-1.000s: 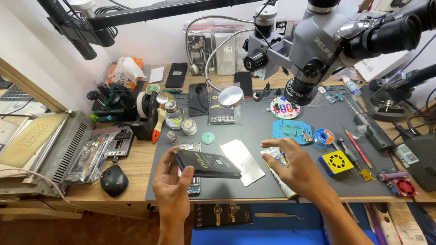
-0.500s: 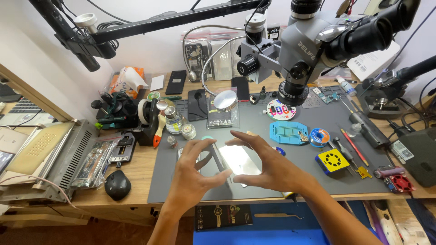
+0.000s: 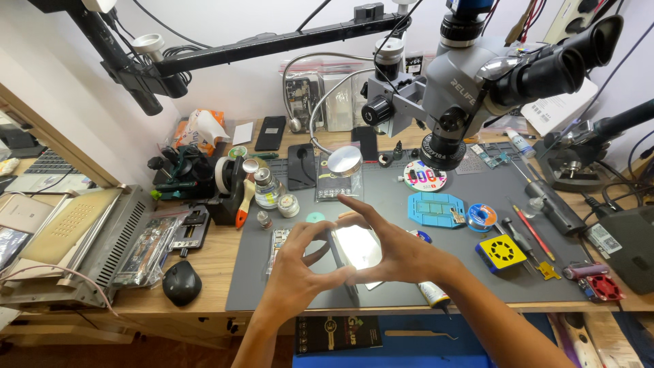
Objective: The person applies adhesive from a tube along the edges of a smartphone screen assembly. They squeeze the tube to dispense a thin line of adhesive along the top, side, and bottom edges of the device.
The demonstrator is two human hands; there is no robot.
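Phone [image 3: 344,253] held on edge between left hand [image 3: 300,272] and right hand [image 3: 402,253]

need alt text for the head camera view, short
Both hands, the left hand and the right hand, hold a thin phone-sized device with a shiny panel tilted above a grey work mat. A microscope hangs overhead, with small tools scattered around and a black mouse at left.

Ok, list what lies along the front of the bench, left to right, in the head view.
Metal box → black mouse → left hand → phone → right hand → yellow square tool → red tool.
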